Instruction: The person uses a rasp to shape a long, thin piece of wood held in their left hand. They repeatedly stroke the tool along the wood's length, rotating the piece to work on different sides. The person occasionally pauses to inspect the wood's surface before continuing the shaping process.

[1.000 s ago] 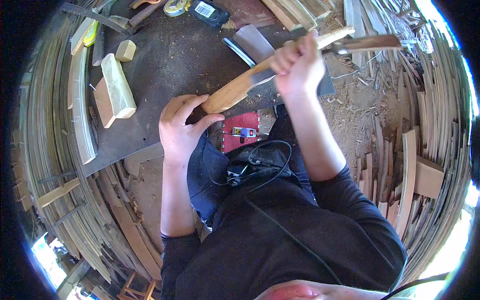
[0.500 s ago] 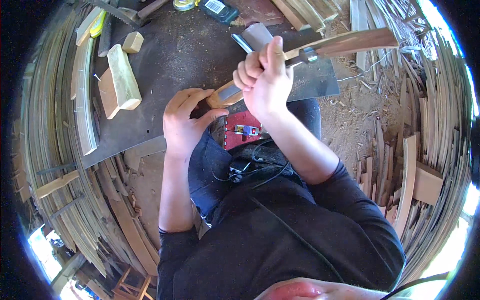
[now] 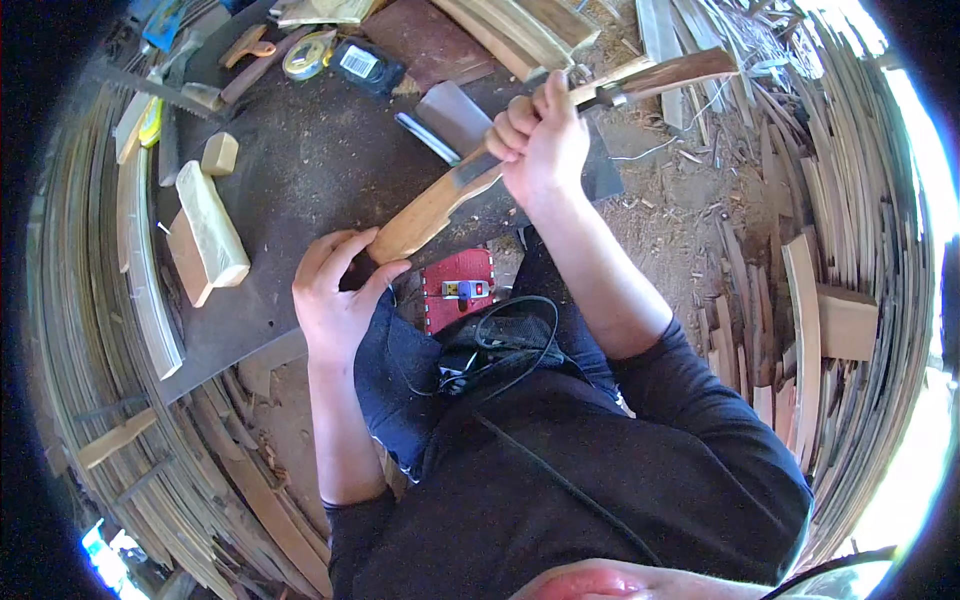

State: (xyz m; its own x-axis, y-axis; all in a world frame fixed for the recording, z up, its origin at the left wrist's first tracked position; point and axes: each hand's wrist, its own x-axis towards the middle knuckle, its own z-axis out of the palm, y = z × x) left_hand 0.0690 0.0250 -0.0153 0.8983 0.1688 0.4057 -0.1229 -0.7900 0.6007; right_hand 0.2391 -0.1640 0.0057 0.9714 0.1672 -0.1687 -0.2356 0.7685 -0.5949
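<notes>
In the frame's upper middle, the left hand [image 3: 333,295] brackets one end of a long tan wooden piece [image 3: 420,215], thumb and fingers parted; the right hand [image 3: 545,150] clenches a brown-handled metal chisel [image 3: 645,84]. The wood's lower edge looks partly notched; what remains is unclear.

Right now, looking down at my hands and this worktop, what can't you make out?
All in the head view:
- Chisel: its middle is hidden by your right hand.
- Carved wooden piece: one stretch is covered by that same hand.
- White barcode label: its print is too small.
- Blue object: cut off by the top edge, so its kind is unclear.
</notes>
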